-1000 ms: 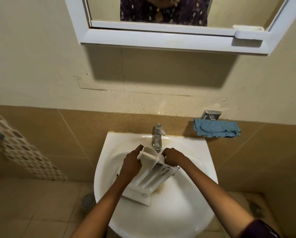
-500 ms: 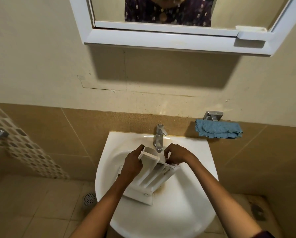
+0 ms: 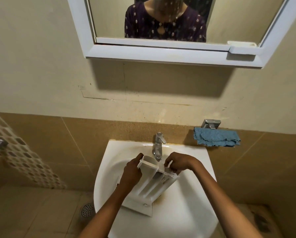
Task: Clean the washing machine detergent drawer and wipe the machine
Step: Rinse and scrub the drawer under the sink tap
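Detergent drawer (image 3: 152, 186) stands propped on its front panel in the sink (image 3: 186, 212). Its open compartments are tilted toward four o'clock, and its rear end is up at twelve o'clock, just under the tap (image 3: 158, 145). My left hand (image 3: 132, 172) wraps round the side wall at the drawer's nine o'clock and steadies it. My right hand (image 3: 179, 163), at the drawer's two o'clock, has its fingers curled onto the top rim of the far compartment, pinching there. Whether it grips the wall itself or a loose insert I cannot tell.

I judge this to be the washing step for the drawer; the wiping of the machine is not yet begun. The next move, I think, calls for a firm left grip while my right either works that rim piece free or reaches for the tap lever at twelve o'clock. Off at the sink's two o'clock, well apart, a blue cloth (image 3: 215, 139) lies on the ledge, handy for the wipe.
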